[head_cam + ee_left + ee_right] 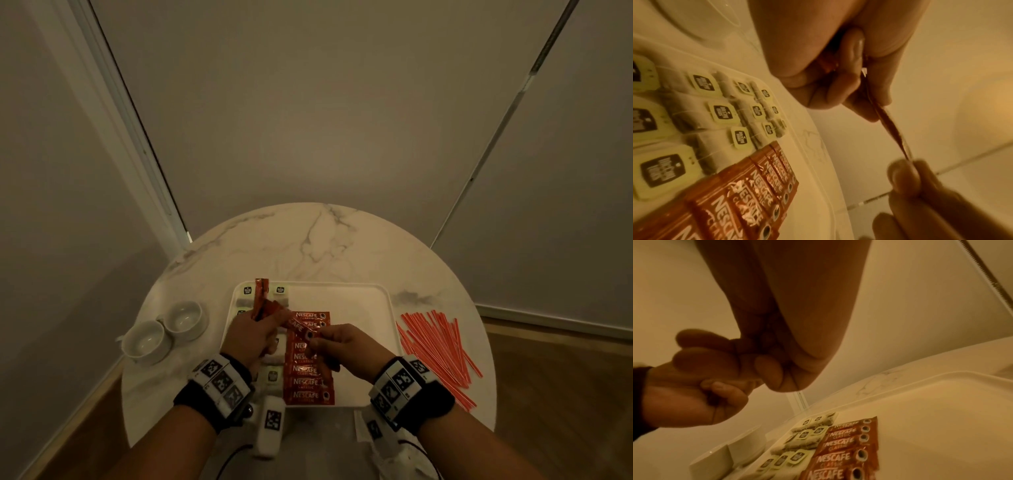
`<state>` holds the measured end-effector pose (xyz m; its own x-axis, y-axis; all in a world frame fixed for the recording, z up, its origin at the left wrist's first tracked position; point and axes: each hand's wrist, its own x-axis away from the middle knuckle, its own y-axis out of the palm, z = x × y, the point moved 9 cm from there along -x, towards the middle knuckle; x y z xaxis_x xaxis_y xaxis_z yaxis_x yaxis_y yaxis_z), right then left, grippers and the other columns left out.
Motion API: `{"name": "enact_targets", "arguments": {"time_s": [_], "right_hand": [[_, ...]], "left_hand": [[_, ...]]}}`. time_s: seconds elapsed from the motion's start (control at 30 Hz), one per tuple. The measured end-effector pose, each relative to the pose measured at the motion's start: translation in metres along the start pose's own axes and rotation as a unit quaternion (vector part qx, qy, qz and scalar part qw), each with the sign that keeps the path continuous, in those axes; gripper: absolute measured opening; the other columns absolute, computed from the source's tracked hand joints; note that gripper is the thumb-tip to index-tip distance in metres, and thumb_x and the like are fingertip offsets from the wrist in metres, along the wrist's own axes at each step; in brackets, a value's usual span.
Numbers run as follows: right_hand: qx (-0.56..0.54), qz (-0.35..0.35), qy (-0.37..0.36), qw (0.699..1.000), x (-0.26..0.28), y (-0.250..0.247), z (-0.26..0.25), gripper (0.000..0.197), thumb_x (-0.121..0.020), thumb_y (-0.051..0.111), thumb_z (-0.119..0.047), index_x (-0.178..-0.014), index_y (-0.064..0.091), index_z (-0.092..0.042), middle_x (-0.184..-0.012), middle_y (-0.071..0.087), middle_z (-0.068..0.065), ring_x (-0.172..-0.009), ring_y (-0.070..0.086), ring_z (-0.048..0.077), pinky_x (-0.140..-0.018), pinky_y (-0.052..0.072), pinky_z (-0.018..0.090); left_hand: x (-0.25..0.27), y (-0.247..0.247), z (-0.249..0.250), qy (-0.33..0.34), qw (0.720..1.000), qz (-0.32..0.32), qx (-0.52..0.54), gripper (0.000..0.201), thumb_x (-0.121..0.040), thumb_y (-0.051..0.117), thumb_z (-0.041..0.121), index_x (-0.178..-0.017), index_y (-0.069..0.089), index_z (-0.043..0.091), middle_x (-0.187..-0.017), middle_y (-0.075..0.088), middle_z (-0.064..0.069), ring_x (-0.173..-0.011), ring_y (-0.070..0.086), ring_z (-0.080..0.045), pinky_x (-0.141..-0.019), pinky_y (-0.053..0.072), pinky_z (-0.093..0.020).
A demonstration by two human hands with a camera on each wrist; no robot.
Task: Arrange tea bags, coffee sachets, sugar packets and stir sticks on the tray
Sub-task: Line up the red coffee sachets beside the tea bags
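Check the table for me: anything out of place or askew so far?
The red stir sticks lie in a loose, fanned heap on the table, right of the tray, not on it. The tea bags and laid coffee sachets sit in tidy columns. Nothing looks spilled or torn.

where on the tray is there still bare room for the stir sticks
The white tray's right half is bare, between the red coffee sachet column and the right rim. The left side is crowded with tagged tea bags; both hands hover mid-tray.
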<state>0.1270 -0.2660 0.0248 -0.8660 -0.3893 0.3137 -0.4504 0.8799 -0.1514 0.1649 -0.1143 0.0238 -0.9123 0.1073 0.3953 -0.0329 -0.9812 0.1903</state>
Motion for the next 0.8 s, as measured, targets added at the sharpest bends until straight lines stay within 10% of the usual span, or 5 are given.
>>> {"name": "enact_targets", "arguments": {"time_s": [0.23, 0.5, 0.8], "right_hand": [[0.095, 0.073, 0.001, 0.993, -0.029, -0.037, -0.019, 0.027, -0.093, 0.061, -0.022, -0.120, 0.060, -0.018, -0.095, 0.066, -0.013, -0.077, 0.060, -0.007, -0.066, 0.045, 0.008], [0.142, 0.052, 0.012, 0.988, -0.075, -0.048, -0.037, 0.016, -0.085, 0.069, -0.011, -0.099, 0.068, -0.018, -0.082, 0.069, -0.003, -0.072, 0.065, 0.011, -0.065, 0.054, 0.022], [0.286, 0.081, 0.102, 0.949, -0.135, -0.082, 0.002, 0.017, -0.083, 0.070, -0.016, -0.099, 0.074, -0.013, -0.090, 0.071, 0.001, -0.083, 0.064, 0.014, -0.075, 0.052, 0.026]], "left_hand": [[-0.023, -0.008, -0.001, 0.005, 0.997, 0.043, -0.062, 0.013, -0.083, 0.070, 0.021, -0.077, 0.069, 0.010, -0.045, 0.041, 0.002, -0.036, 0.032, -0.010, -0.042, 0.030, -0.023], [-0.042, 0.005, -0.013, -0.037, 0.998, 0.039, 0.022, 0.027, -0.086, 0.067, 0.026, -0.091, 0.065, 0.000, -0.075, 0.051, -0.016, -0.038, 0.031, -0.011, -0.041, 0.028, -0.024], [-0.043, -0.021, -0.002, 0.000, 0.995, 0.071, 0.071, 0.020, -0.091, 0.061, 0.019, -0.081, 0.075, 0.009, -0.069, 0.053, -0.003, -0.038, 0.026, -0.008, -0.037, 0.025, -0.021]]}}
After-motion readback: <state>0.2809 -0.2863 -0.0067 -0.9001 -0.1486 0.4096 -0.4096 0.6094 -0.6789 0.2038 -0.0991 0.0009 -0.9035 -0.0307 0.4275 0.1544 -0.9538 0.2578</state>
